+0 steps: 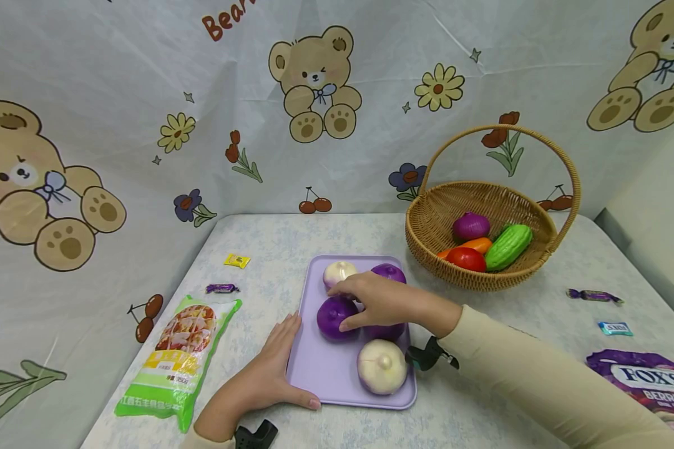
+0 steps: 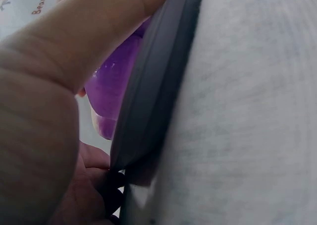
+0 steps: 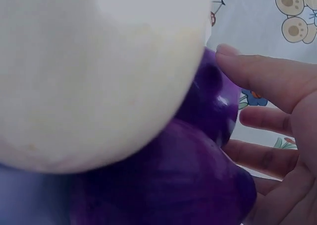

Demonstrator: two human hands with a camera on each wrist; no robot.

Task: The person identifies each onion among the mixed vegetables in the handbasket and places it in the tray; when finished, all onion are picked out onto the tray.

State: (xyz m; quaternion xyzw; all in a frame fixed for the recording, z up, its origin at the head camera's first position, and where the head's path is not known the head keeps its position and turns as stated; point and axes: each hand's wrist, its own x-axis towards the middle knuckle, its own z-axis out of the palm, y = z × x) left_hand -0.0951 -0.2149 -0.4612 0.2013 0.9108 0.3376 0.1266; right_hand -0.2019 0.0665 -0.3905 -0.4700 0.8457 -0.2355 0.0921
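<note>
On a lilac tray point(image 1: 328, 380) lie several round vegetables. My right hand point(image 1: 379, 299) grips a shiny purple onion point(image 1: 337, 319) at the tray's left, thumb on its near side and fingers at its far side. Other purple onions point(image 1: 389, 272) sit under and behind that hand. White vegetables with purple undersides, like turnips, lie at the far end point(image 1: 339, 272) and near right corner point(image 1: 382, 366). One white vegetable point(image 3: 94, 86) fills much of the right wrist view. My left hand point(image 1: 269, 368) rests against the tray's left edge, fingers straight, thumb at the near edge.
A wicker basket point(image 1: 483, 280) at the back right holds a purple onion, a tomato, a cucumber and orange vegetables. A green-and-white food bag point(image 1: 174, 362) lies left, a purple FOX'S bag point(image 1: 646, 380) right. Small wrapped candies point(image 1: 237, 260) lie on both sides.
</note>
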